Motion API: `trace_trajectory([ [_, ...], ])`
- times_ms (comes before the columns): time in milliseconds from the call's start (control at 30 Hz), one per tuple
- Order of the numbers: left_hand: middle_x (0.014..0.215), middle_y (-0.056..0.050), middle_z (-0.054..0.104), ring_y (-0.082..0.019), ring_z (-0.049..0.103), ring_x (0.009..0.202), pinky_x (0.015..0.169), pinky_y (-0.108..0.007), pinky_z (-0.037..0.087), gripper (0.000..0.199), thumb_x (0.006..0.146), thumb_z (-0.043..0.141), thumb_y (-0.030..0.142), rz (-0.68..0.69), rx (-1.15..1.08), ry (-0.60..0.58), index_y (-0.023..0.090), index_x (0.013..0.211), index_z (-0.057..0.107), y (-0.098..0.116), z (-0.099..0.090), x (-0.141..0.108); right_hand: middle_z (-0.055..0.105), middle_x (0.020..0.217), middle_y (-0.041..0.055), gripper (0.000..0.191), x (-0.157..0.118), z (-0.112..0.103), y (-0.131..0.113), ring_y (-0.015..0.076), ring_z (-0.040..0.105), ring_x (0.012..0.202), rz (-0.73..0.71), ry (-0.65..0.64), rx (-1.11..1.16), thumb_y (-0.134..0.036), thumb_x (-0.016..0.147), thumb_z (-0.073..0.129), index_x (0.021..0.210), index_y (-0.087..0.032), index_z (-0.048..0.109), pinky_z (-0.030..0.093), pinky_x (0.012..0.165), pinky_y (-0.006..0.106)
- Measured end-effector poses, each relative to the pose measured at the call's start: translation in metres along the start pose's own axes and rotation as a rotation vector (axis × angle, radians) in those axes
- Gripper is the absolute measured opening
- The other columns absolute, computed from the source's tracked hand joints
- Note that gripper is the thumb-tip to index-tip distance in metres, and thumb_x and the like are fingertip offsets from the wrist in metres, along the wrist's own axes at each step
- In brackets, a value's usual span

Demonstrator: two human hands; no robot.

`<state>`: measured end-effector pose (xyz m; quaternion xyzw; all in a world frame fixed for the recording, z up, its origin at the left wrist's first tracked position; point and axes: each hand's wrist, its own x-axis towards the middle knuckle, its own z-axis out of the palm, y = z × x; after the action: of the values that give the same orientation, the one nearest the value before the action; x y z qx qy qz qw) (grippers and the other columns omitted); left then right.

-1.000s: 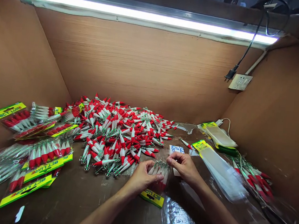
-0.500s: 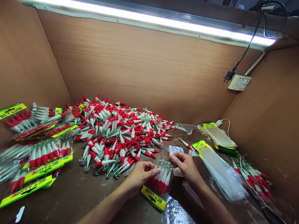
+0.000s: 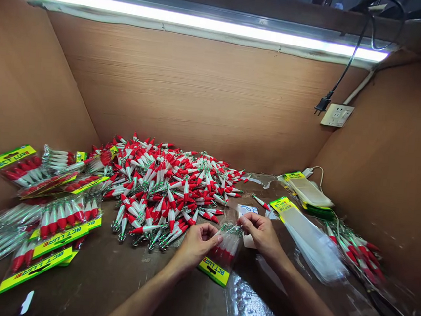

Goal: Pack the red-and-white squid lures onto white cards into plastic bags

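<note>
Between my hands is a clear plastic bag of lures (image 3: 225, 246), several red-and-white squid jigs side by side with their green hook ends away from me. Its yellow "BCT LURE" header (image 3: 214, 271) lies nearest me. My left hand (image 3: 199, 243) pinches the bag's left edge between thumb and fingers. On the far right corner, by the hooks, my right hand (image 3: 259, 232) pinches the bag's plastic. A blue-marked white label (image 3: 247, 210) lies just beyond my right fingers. The large pile of loose red-and-white lures (image 3: 170, 194) spreads beyond my left hand.
Filled packs (image 3: 63, 236) are stacked at the left. On the right lie flat unfilled bags (image 3: 310, 242), another bag stack (image 3: 306, 189) and loose lures (image 3: 358, 251). A black plug (image 3: 323, 104) hangs beside the wall socket (image 3: 337, 115). A lamp (image 3: 208, 26) runs overhead.
The header end of the bag has shifted slightly away from me and to the left, and the bag looks more tilted. Both hands keep their pinch in nearly the same place.
</note>
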<state>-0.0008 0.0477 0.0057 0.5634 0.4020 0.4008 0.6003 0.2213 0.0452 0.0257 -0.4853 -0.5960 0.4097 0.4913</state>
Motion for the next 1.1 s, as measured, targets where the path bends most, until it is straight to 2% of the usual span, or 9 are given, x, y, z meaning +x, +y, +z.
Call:
trace_trajectory([
  [100,0.072,-0.003,0.066,-0.014,0.057,0.064,0.06,-0.023,0.041,0.034,0.073,0.084,0.043,-0.003,0.013,-0.023,0.012,0.077,0.069,-0.001,0.0,-0.001,0.068,0.08,0.0025,0.033,-0.001,0.002,-0.002,0.0183,0.059,0.077,0.01,-0.062,0.04,-0.05,0.088,0.067,0.083,-0.017,0.073,0.044,0.074,0.029],
  [167,0.072,-0.003,0.067,-0.014,0.057,0.063,0.06,-0.023,0.041,0.035,0.071,0.086,0.043,-0.012,0.005,-0.035,0.012,0.077,0.07,-0.002,0.002,-0.002,0.067,0.078,0.0018,0.033,-0.002,0.005,-0.004,0.018,0.058,0.076,0.02,-0.088,0.053,-0.05,0.085,0.071,0.082,-0.017,0.073,0.043,0.073,0.028],
  [367,0.066,0.0,0.064,-0.012,0.052,0.056,0.056,-0.022,0.037,0.042,0.07,0.086,0.05,-0.042,-0.076,-0.038,0.013,0.077,0.068,-0.007,0.006,-0.003,0.066,0.074,0.0006,0.031,-0.004,0.008,-0.004,0.0162,0.056,0.07,0.021,-0.066,0.016,-0.047,0.082,0.074,0.079,-0.017,0.072,0.042,0.067,0.027],
  [533,0.075,-0.003,0.068,-0.013,0.058,0.064,0.059,-0.022,0.04,0.041,0.072,0.086,0.049,-0.047,-0.094,-0.026,0.012,0.084,0.07,-0.008,0.006,-0.003,0.069,0.076,0.0016,0.03,-0.002,0.006,0.0,0.0172,0.059,0.072,0.025,-0.055,-0.002,-0.047,0.083,0.073,0.081,-0.017,0.075,0.043,0.068,0.027],
  [667,0.085,-0.007,0.074,-0.019,0.068,0.072,0.066,-0.025,0.048,0.052,0.064,0.092,0.044,-0.143,-0.17,-0.15,0.014,0.101,0.07,-0.005,0.006,-0.006,0.071,0.073,0.0023,0.035,-0.003,0.006,0.0,0.018,0.06,0.069,0.046,-0.072,-0.017,-0.051,0.084,0.071,0.082,-0.017,0.078,0.043,0.066,0.028],
  [767,0.097,-0.012,0.077,-0.025,0.072,0.083,0.075,-0.03,0.052,0.058,0.065,0.092,0.043,-0.168,-0.176,-0.264,0.013,0.11,0.072,-0.004,0.007,-0.009,0.074,0.078,0.0053,0.043,-0.003,0.003,-0.001,0.0213,0.064,0.074,0.069,-0.054,0.008,-0.058,0.086,0.067,0.087,-0.017,0.08,0.047,0.069,0.03],
  [933,0.089,-0.009,0.077,-0.022,0.07,0.075,0.069,-0.027,0.049,0.046,0.069,0.088,0.045,-0.1,-0.096,-0.182,0.01,0.096,0.075,-0.008,0.007,-0.007,0.077,0.097,0.009,0.046,-0.003,-0.005,-0.006,0.0266,0.068,0.091,0.062,-0.131,-0.01,-0.058,0.08,0.074,0.102,-0.017,0.079,0.05,0.083,0.035],
  [1033,0.09,-0.009,0.076,-0.023,0.07,0.076,0.07,-0.028,0.05,0.047,0.069,0.088,0.045,-0.101,-0.106,-0.175,0.01,0.097,0.075,-0.011,0.005,-0.006,0.077,0.1,0.0087,0.046,-0.004,-0.006,-0.008,0.0263,0.068,0.093,0.044,-0.154,-0.014,-0.057,0.081,0.073,0.105,-0.018,0.078,0.05,0.083,0.035],
  [1100,0.092,-0.01,0.076,-0.023,0.07,0.078,0.071,-0.029,0.051,0.047,0.068,0.089,0.045,-0.108,-0.11,-0.172,0.011,0.098,0.075,-0.01,0.004,-0.006,0.077,0.095,0.0076,0.043,-0.004,-0.005,-0.007,0.0249,0.068,0.088,0.059,-0.15,-0.009,-0.056,0.08,0.074,0.1,-0.018,0.079,0.05,0.08,0.034],
])
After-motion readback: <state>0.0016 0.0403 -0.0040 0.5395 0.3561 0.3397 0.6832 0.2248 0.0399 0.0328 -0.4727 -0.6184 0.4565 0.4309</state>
